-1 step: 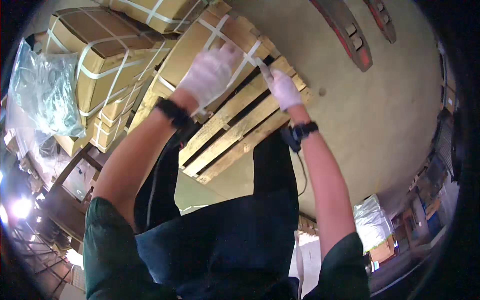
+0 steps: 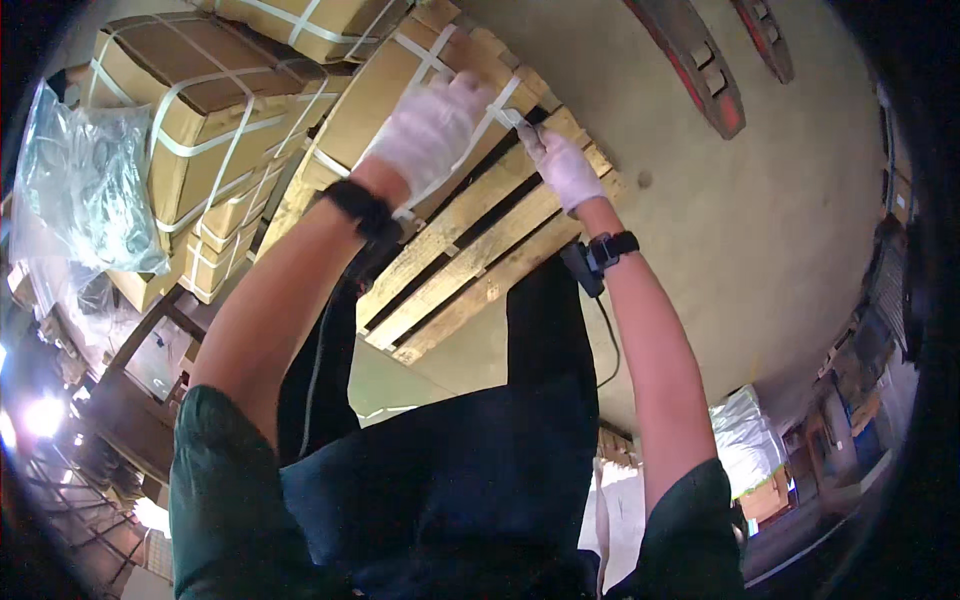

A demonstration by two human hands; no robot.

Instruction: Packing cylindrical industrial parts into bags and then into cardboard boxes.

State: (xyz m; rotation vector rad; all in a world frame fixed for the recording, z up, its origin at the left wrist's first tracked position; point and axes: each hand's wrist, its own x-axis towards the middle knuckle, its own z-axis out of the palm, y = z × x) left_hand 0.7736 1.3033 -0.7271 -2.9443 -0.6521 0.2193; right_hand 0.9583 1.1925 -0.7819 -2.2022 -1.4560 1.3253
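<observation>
A brown cardboard box (image 2: 383,95) with white straps lies on a wooden pallet (image 2: 480,225). Above it is my left hand (image 2: 430,128), in a white glove and slightly smeared; its fingers bend at the far end, and what they hold, if anything, is hidden. A white strap (image 2: 505,97) crosses the box's right end. My right hand (image 2: 568,175), also gloved, is closed around a small dark tool with a pale flat tip (image 2: 517,120). That tip sits at the strap, by the box's right edge; I cannot tell whether they touch.
More strapped boxes (image 2: 215,130) are stacked to the left, with clear plastic wrapping (image 2: 90,185) beside them. Red-edged forks (image 2: 705,75) lie on the floor at the far right. A plastic-wrapped load (image 2: 745,445) stands at the lower right.
My left hand has shifted slightly to the right over the box. My right hand has tilted a little, and the tool's pale tip shows more clearly by the strap.
</observation>
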